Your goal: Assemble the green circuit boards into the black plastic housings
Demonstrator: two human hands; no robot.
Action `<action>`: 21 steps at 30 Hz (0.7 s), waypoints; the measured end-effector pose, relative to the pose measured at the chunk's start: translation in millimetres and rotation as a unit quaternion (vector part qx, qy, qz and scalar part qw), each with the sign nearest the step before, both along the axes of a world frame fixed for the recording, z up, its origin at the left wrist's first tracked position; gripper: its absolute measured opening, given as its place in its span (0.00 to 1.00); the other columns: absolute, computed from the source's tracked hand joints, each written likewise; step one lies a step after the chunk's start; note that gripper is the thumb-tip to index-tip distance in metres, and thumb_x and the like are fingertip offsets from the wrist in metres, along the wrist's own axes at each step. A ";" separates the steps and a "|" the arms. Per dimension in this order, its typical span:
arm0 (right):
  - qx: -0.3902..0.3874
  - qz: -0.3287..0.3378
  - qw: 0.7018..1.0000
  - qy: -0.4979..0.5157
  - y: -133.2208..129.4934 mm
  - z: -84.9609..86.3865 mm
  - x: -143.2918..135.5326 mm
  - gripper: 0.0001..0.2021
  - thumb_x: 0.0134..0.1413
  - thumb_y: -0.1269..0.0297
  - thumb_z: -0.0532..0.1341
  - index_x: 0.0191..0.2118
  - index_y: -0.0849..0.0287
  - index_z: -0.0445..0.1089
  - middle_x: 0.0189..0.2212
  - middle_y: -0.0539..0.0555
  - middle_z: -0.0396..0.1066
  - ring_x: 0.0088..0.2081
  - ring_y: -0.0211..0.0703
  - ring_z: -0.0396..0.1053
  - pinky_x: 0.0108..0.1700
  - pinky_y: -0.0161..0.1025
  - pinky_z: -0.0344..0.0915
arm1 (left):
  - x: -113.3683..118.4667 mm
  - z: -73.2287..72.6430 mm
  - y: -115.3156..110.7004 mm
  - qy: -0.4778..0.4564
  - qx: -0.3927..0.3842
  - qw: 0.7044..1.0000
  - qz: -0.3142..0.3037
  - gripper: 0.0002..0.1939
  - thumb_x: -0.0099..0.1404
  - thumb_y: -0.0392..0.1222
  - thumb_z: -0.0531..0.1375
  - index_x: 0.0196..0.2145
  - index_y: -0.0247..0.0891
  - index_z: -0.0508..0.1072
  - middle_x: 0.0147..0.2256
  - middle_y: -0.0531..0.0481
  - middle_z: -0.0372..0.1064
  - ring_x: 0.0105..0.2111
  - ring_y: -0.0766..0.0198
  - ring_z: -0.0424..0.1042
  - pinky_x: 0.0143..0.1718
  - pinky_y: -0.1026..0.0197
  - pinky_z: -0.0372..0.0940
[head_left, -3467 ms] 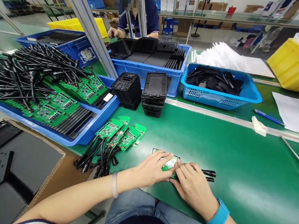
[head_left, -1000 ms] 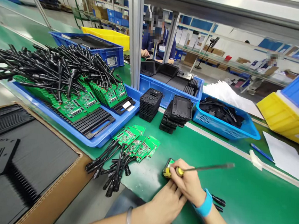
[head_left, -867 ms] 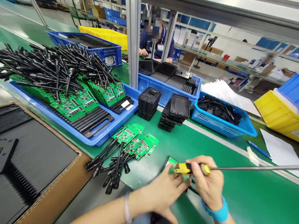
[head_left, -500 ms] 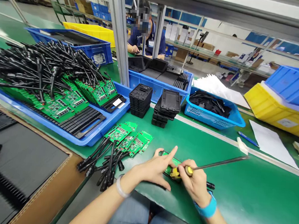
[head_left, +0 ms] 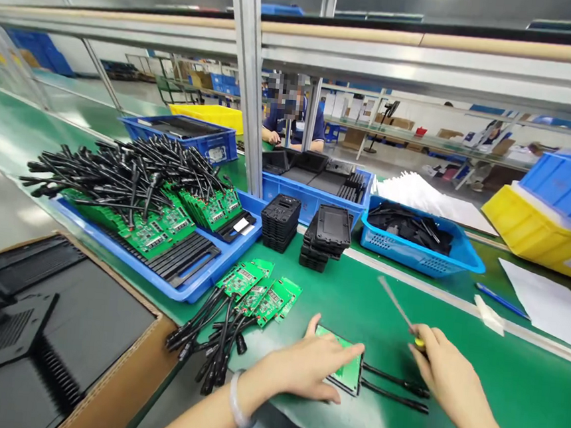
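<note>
My left hand (head_left: 310,363) lies with spread fingers over a green circuit board (head_left: 349,369) seated in a black case on the green table. Two black cables (head_left: 393,390) run out from the case to the right. My right hand (head_left: 446,371) is closed round the yellow handle of a screwdriver (head_left: 397,305), right of the board, its shaft pointing up and left. Left of my left hand lies a small pile of green boards (head_left: 270,302) with black cables.
Black cases (head_left: 279,221) stand in stacks behind the pile. A blue tray (head_left: 183,293) of cabled boards is at the left, above a cardboard box (head_left: 122,366). A light-blue basket (head_left: 412,255) and a pen (head_left: 502,300) lie behind. Across the table sits a person (head_left: 306,119).
My right hand has moved right, away from the board, with the screwdriver, whose shaft now points up-left instead of right. The view has tilted up and shifted left. My left hand stays on the board.
</note>
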State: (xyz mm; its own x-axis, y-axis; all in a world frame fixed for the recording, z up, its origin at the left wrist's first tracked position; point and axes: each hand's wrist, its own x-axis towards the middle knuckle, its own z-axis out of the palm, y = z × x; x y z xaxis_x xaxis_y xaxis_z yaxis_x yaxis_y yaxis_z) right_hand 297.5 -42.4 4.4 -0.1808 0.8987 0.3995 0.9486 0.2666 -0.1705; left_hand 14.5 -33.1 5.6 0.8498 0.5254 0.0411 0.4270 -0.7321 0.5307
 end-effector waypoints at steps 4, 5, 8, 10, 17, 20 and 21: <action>-0.087 -0.001 0.996 0.007 16.7 -37.0 42.0 0.12 0.52 0.61 0.50 0.33 0.52 0.71 0.26 0.56 0.71 0.28 0.51 0.73 0.28 0.44 0.70 | -2.2 42.0 37.9 -0.148 0.114 0.963 0.196 0.11 0.68 0.41 0.55 0.46 0.45 0.73 0.40 0.48 0.71 0.45 0.57 0.70 0.58 0.45 0.54; -0.093 0.002 0.995 0.021 17.7 -43.2 45.4 0.12 0.52 0.61 0.51 0.33 0.52 0.72 0.27 0.57 0.72 0.28 0.50 0.73 0.28 0.44 0.71 | -4.8 53.0 53.9 -0.200 0.133 0.930 0.280 0.12 0.68 0.40 0.54 0.46 0.44 0.73 0.42 0.47 0.70 0.46 0.57 0.69 0.55 0.49 0.58; -0.050 0.031 0.996 0.062 18.5 -41.8 31.5 0.14 0.57 0.57 0.52 0.38 0.53 0.74 0.35 0.58 0.74 0.34 0.50 0.75 0.34 0.45 0.74 | -17.0 77.5 103.6 -0.266 0.142 0.856 0.420 0.19 0.68 0.38 0.52 0.55 0.37 0.65 0.48 0.39 0.64 0.50 0.52 0.65 0.55 0.48 0.58; 0.002 0.057 0.994 0.094 24.2 -25.6 2.1 0.15 0.61 0.55 0.53 0.43 0.53 0.73 0.41 0.58 0.74 0.42 0.52 0.74 0.43 0.49 0.73 | -24.7 82.2 127.9 -0.287 0.124 0.834 0.455 0.21 0.67 0.40 0.54 0.56 0.34 0.63 0.48 0.38 0.64 0.50 0.51 0.66 0.55 0.46 0.59; -0.046 0.075 0.902 0.423 109.2 22.4 -129.5 0.39 0.55 0.43 0.58 0.66 0.58 0.51 0.65 0.63 0.52 0.65 0.59 0.51 0.62 0.60 0.54 | -16.7 48.9 137.7 -0.376 0.001 0.781 0.499 0.23 0.74 0.44 0.40 0.59 0.32 0.60 0.57 0.36 0.64 0.58 0.57 0.64 0.58 0.54 0.59; -0.052 0.048 0.877 0.476 149.0 15.9 -156.4 0.36 0.61 0.40 0.47 0.66 0.60 0.51 0.63 0.67 0.56 0.62 0.59 0.56 0.59 0.60 0.60 | -9.1 45.0 138.7 -0.389 -0.049 0.785 0.479 0.25 0.75 0.46 0.37 0.59 0.32 0.63 0.55 0.37 0.68 0.56 0.59 0.67 0.58 0.54 0.60; -0.046 0.049 0.872 0.485 159.0 12.8 -160.8 0.34 0.63 0.41 0.46 0.65 0.59 0.53 0.62 0.67 0.57 0.62 0.58 0.58 0.58 0.60 0.61 | -7.5 46.3 140.9 -0.390 -0.061 0.789 0.471 0.25 0.75 0.48 0.39 0.58 0.33 0.64 0.55 0.38 0.68 0.56 0.58 0.67 0.58 0.52 0.59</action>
